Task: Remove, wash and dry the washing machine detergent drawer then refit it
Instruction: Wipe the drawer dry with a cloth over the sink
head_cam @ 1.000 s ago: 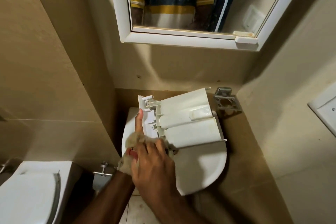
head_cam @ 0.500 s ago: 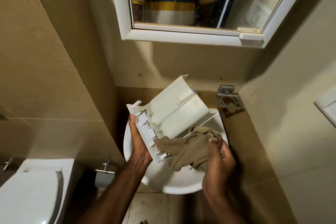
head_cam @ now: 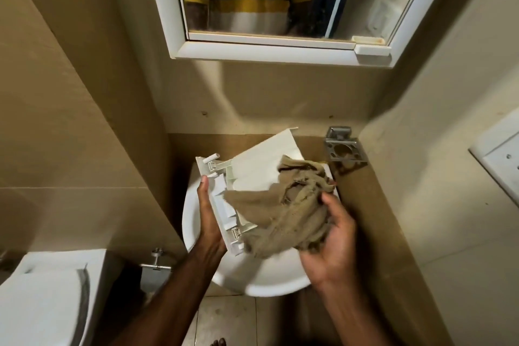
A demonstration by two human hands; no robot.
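Observation:
The white plastic detergent drawer [head_cam: 258,166] is held tilted above the white washbasin [head_cam: 261,278], its underside facing me. My left hand [head_cam: 209,219] grips the drawer's front panel at its left edge, thumb up along the panel. My right hand [head_cam: 331,236] clutches a crumpled brown cloth [head_cam: 289,208]. The cloth lies over the right and lower part of the drawer and hides that part.
A white-framed mirror [head_cam: 269,50] hangs on the wall above the basin. A metal holder [head_cam: 344,150] is fixed to the right wall. A white toilet [head_cam: 45,298] stands at the lower left, with a metal tap [head_cam: 156,262] between it and the basin.
The cloth went from my hands at the drawer's front edge to my right hand on the right side. It now spreads further over the drawer, which has turned and tilted.

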